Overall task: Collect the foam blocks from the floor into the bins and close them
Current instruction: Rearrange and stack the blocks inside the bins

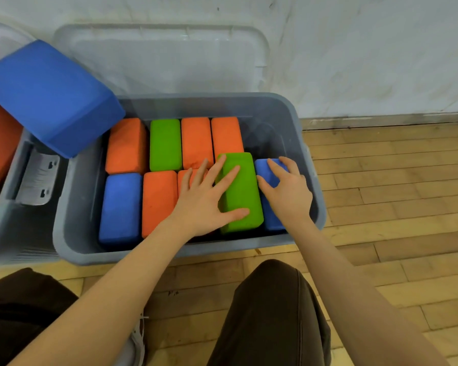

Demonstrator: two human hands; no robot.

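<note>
**Green block being pressed into grey bin**

Green foam block (240, 192) is sitting raised in the grey bin (306, 154), front row, among orange and blue blocks. Left hand (205, 200) is lying flat on it, fingers spread. Right hand (288, 187) is curling round the blue block (269, 173) beside it.

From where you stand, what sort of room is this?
Probably a gym or playroom, though I can't be sure. The floor is narrow wooden strips like a sports hall, the wall is plain white, and grey bins hold coloured foam blocks.
</note>
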